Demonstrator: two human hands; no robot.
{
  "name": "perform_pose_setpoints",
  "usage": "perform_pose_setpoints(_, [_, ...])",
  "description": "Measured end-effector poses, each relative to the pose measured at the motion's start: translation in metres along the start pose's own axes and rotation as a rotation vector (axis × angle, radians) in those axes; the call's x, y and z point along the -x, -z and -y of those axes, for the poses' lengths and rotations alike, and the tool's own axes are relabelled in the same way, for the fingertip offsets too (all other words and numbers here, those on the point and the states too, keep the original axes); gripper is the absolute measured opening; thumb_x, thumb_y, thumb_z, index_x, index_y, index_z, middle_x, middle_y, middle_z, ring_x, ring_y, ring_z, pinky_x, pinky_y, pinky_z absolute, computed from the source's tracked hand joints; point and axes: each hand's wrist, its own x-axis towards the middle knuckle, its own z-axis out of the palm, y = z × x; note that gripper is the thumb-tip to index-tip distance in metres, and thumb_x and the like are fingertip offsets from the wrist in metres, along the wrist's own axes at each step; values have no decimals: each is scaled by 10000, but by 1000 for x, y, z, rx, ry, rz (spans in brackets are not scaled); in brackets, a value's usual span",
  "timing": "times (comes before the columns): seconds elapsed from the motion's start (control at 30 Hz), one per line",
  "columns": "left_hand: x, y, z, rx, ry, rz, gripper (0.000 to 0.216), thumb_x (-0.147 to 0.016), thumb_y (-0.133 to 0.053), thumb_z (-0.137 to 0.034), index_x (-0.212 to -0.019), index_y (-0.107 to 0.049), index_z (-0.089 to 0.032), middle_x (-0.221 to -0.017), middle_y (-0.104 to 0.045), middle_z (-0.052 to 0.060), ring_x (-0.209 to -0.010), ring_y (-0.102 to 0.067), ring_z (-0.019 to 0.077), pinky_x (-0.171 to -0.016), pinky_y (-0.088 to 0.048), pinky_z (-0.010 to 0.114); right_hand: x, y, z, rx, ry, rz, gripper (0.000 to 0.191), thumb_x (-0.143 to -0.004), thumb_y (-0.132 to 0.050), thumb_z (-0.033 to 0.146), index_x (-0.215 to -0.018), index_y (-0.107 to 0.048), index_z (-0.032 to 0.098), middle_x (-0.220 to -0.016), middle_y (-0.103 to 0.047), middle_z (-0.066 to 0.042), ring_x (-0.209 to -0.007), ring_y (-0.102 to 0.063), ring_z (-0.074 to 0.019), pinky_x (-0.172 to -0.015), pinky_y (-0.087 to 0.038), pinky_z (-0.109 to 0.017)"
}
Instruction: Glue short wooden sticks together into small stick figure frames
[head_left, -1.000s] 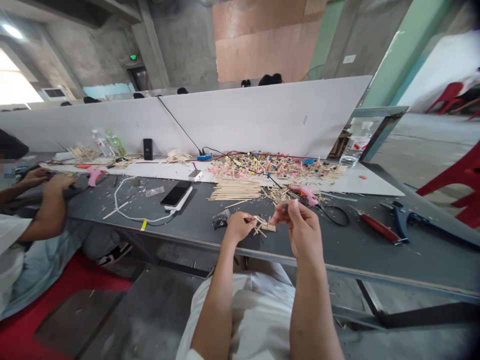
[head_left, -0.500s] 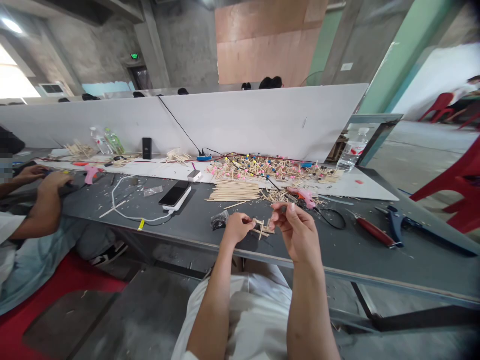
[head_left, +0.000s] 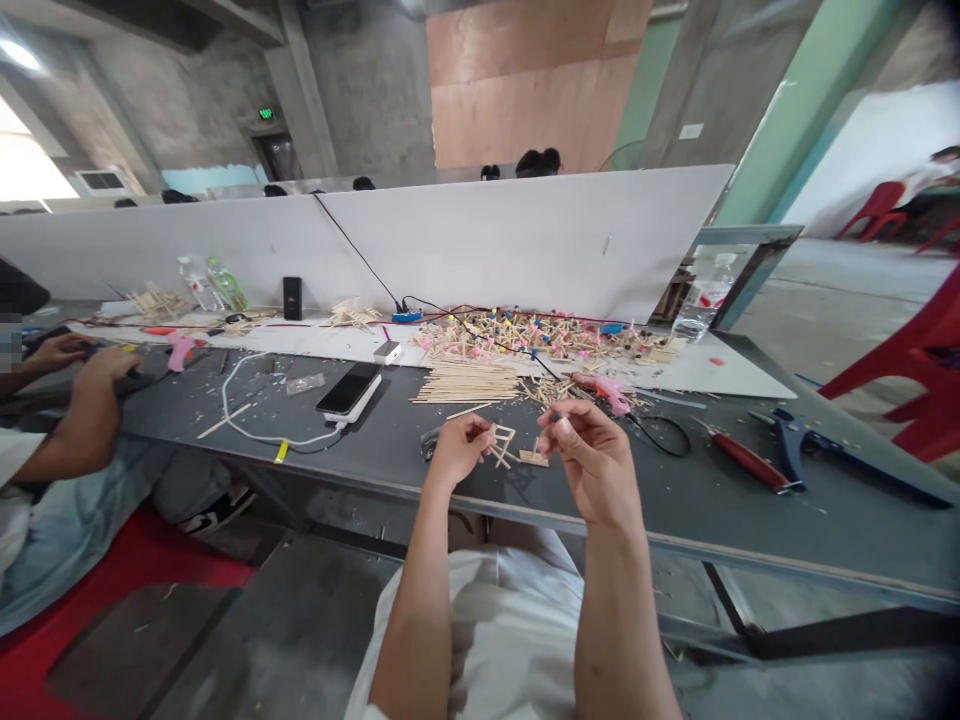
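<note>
My left hand (head_left: 463, 447) pinches a small frame of thin wooden sticks (head_left: 504, 443) just above the table's front part. My right hand (head_left: 592, 455) is raised to the right of it, thumb and fingers pressed together on a small dark piece (head_left: 556, 416) too small to name. Between the hands, a short wooden piece (head_left: 534, 458) lies on the dark tabletop. Partly hidden behind my left hand is a small black plastic bag (head_left: 429, 443). A row of loose wooden sticks (head_left: 466, 383) lies beyond both hands.
Behind the sticks spreads a heap of sticks with coloured tips (head_left: 510, 333). A pink glue gun (head_left: 611, 392) sits near my right hand. Farther right lie a red-handled tool (head_left: 750, 463) and a blue-handled saw (head_left: 791, 450). At left are a phone (head_left: 350, 388) and a co-worker's arms (head_left: 97, 390).
My left hand has moved slightly left and turned the stick frame, uncovering the short wooden piece on the table. My right hand stays raised, its fingers slightly shifted around the dark piece.
</note>
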Motion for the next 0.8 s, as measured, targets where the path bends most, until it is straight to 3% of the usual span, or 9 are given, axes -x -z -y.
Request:
perform_pose_setpoints(0.17, [4,2,-18,207,-50,-132,275,-702,-762,-354,-794,-603,-150,-594,-607,-11,-502,-556,105,-445,-422,191,0,1,-1,-4,28,41,231,-807,-717,406,-794,-602,206,-719,-626,7,-548,-570,-114,-512,-465,-249])
perform_pose_setpoints(0.33, [10,2,-35,315,-77,-206,336,-701,-773,-419,-816,-609,-150,-708,-665,24,-526,-570,97,-442,-416,188,1,2,-2,-19,-2,37,247,-849,-670,440,-830,-622,198,-706,-625,-1,-540,-581,-121,-503,-459,-249])
perform_pose_setpoints(0.57, [14,2,-47,439,-131,-250,335,-705,-790,-400,-794,-572,-161,-729,-671,20,-530,-550,84,-461,-420,193,1,4,-4,-33,-32,33,261,-896,-618,434,-915,-697,187,-722,-636,-12,-557,-592,-115,-511,-466,-243])
perform_pose_setpoints(0.8, [21,0,-60,480,-145,-250,346,-734,-772,-419,-813,-549,-167,-770,-683,36,-548,-588,101,-457,-420,197,0,3,-4,31,-8,13,238,-849,-672,407,-943,-712,192,-769,-660,-22,-579,-605,-124,-513,-481,-255])
